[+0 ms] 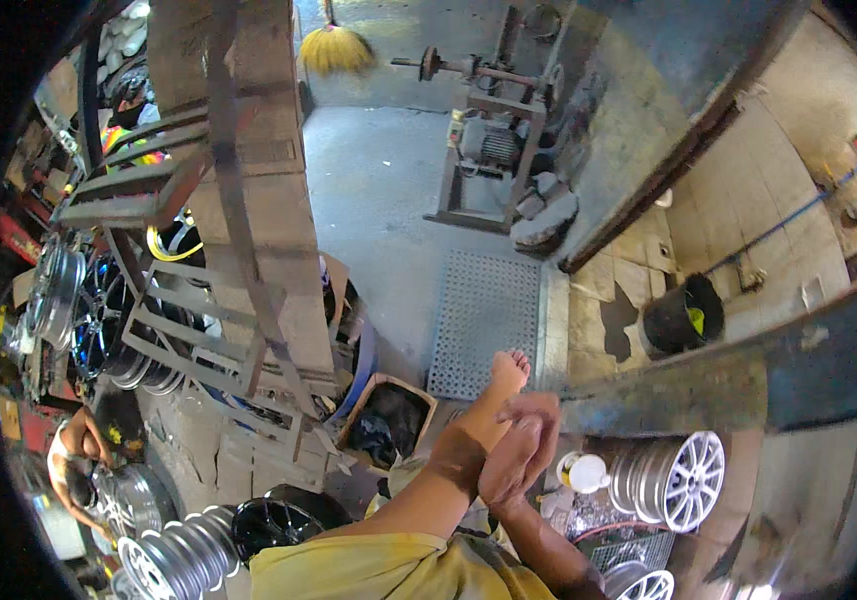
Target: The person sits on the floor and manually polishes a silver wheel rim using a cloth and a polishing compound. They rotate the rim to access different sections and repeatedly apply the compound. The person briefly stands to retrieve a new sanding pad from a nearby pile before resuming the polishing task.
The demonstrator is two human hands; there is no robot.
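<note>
My two hands meet at lower centre, over a lit bare lower leg and foot [512, 372]. My right hand [511, 462] comes up on its forearm from the lower edge. Pressed against it is my left hand [541, 412], palm toward palm, and their outlines partly merge. The fingers of both look drawn together. Whatever lies between the palms, if anything, is hidden. Yellow cloth [389, 570] covers the lower middle. Just beyond the foot a perforated metal floor plate [484, 310] lies flat.
Silver wheel rims [694, 480] stand at right beside a white container [584, 472]. A cardboard box [389, 415] holds black plastic. At left rise a metal rack [199, 330] and more rims [179, 560]; a person [79, 450] bends there. A motor-driven machine [489, 145] and black bucket [684, 315] stand farther off.
</note>
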